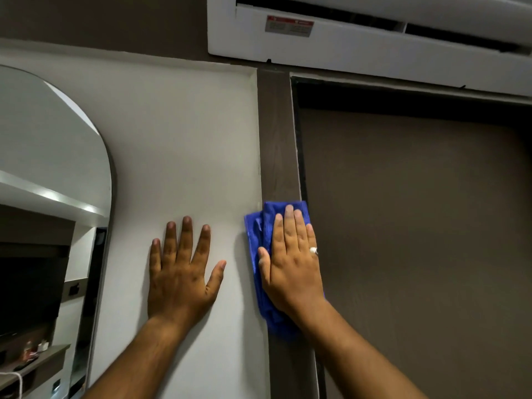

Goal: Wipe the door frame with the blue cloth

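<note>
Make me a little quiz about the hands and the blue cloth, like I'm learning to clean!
1. True or false: the right hand presses the blue cloth flat on the brown door frame.
2. Where does the left hand rest? A) on the mirror B) on the white wall C) on the air conditioner
3. Fill in: the white box above the door frame is an ____.

Key
1. True.
2. B, palm flat on the white wall, between the mirror and the frame.
3. Air conditioner.
</note>
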Action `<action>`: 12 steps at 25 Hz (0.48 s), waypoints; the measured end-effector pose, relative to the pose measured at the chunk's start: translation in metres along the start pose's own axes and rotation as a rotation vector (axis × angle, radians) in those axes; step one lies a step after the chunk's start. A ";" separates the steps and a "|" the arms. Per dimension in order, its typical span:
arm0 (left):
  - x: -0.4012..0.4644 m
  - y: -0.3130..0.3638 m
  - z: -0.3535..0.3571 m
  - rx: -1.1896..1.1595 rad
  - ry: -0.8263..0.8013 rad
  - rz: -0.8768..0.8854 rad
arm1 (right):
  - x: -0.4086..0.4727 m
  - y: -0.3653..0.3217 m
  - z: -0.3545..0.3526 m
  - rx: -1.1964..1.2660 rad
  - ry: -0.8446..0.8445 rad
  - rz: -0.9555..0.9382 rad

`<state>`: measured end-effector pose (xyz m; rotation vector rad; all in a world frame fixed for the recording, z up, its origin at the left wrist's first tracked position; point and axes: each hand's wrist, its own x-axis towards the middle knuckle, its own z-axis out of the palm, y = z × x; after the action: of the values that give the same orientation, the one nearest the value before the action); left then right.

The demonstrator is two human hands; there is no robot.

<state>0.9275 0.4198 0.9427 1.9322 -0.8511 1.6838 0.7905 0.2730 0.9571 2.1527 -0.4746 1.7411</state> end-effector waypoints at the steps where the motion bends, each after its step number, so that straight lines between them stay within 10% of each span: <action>1: 0.000 0.001 0.000 0.002 -0.005 -0.001 | 0.020 0.000 -0.004 0.005 -0.016 0.006; 12: 0.043 -0.001 -0.011 -0.019 0.004 -0.011 | 0.033 -0.001 -0.003 0.044 -0.007 0.014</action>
<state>0.9235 0.4207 0.9872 1.9167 -0.8504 1.6677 0.7943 0.2734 0.9898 2.1916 -0.4575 1.7680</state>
